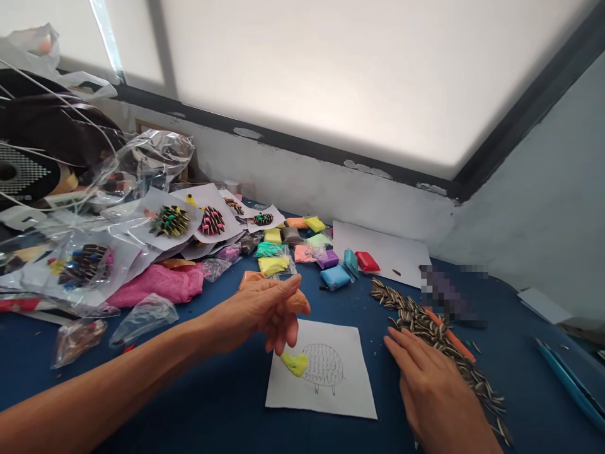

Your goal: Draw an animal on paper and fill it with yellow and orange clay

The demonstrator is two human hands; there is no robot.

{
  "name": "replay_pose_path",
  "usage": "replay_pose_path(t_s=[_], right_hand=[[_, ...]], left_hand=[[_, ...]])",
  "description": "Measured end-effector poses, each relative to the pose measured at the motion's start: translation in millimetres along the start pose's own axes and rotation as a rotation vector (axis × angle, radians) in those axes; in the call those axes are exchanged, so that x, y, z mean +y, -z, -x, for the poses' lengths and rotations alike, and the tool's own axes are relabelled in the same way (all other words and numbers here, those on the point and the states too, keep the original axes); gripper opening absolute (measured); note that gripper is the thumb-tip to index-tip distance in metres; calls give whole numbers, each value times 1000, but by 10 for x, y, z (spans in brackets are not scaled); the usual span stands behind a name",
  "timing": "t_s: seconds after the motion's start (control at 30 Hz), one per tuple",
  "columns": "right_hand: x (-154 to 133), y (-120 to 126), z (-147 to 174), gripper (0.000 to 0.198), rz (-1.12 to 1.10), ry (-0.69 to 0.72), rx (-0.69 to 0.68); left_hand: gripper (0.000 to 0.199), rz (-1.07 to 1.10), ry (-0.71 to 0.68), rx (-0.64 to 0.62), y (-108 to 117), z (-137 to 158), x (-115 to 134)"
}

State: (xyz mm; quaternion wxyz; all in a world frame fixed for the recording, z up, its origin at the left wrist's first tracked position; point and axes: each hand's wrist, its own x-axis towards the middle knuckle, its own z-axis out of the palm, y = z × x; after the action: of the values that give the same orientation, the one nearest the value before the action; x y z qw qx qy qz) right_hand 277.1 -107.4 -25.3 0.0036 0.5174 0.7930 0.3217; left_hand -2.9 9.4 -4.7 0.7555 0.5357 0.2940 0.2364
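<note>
A white sheet (326, 403) lies before me, bearing a drawn animal (323, 366) with a rounded, scribble-filled body and two legs. Yellow-green clay (295, 364) covers its head. Over the sheet's upper left corner hovers my left hand (271, 310), its fingers loosely bent and apart, nothing visible in them. To the right, my right hand (437, 388) lies palm down with fingers stretched out, at the edge of a long heap of striped sunflower seeds (411, 313). An orange stick (451, 335) rests among the seeds.
Several coloured clay packets (335, 276) lie beyond the sheet. At left are seed-covered figures on paper (212, 221), clear plastic bags (146, 318) and a pink cloth (161, 285). A blank white sheet (382, 249) lies near the wall; a blue object (570, 381) sits far right.
</note>
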Motion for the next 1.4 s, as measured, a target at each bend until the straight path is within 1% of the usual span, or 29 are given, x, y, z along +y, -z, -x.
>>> replay_pose_path(t_s=[0.07, 0.13, 0.23, 0.3, 0.43, 0.53, 0.67, 0.77, 0.83, 0.97, 1.03, 1.1, 1.17, 1.2, 1.27, 1.33, 1.4], right_hand=[[-25, 18, 23, 52, -22, 75, 0], [-56, 27, 53, 56, -23, 115, 8], [-69, 59, 85, 46, 7, 95, 27], [-58, 108, 74, 40, -28, 13, 46], [-52, 233, -42, 30, -201, -193, 52], [-67, 298, -187, 29, -282, -269, 43], [-98, 354, -410, 21, -452, -336, 39], [-146, 375, -521, 23, -609, -393, 7], [-196, 374, -542, 26, -714, -419, -35], [-290, 378, -497, 31, -886, -483, -105], [-292, 397, -465, 36, -938, -539, -112], [-255, 410, -437, 40, -973, -626, -93], [-201, 402, -413, 35, -999, -676, -89], [-176, 389, -402, 31, -1010, -670, -102], [-147, 352, -387, 25, -1022, -601, -162], [-143, 316, -381, 22, -1001, -530, -208], [-152, 285, -378, 22, -933, -471, -215]], left_hand=[[53, 20, -12, 15, 7, 6, -1], [45, 39, -15, 11, 8, 9, -8], [38, 108, -4, -11, -14, -1, -27], [37, 166, -9, -2, -47, -15, -36], [35, 247, -9, 1, -135, -28, -19], [34, 213, 3, -27, -204, -32, 19], [36, 182, 28, -98, -295, -88, 63], [32, 143, -9, -151, -358, -160, 47], [35, 129, -20, -163, -386, -196, 12], [36, 125, -23, -104, -380, -206, -39], [32, 135, -46, -103, -352, -186, -27], [28, 152, -68, -135, -325, -163, -3], [31, 163, -65, -108, -304, -148, 15], [35, 161, -57, -83, -294, -146, 17], [36, 132, -43, -42, -267, -153, 8], [34, 64, -46, -29, -223, -175, -9], [34, -37, -63, 19, -166, -206, -17]])
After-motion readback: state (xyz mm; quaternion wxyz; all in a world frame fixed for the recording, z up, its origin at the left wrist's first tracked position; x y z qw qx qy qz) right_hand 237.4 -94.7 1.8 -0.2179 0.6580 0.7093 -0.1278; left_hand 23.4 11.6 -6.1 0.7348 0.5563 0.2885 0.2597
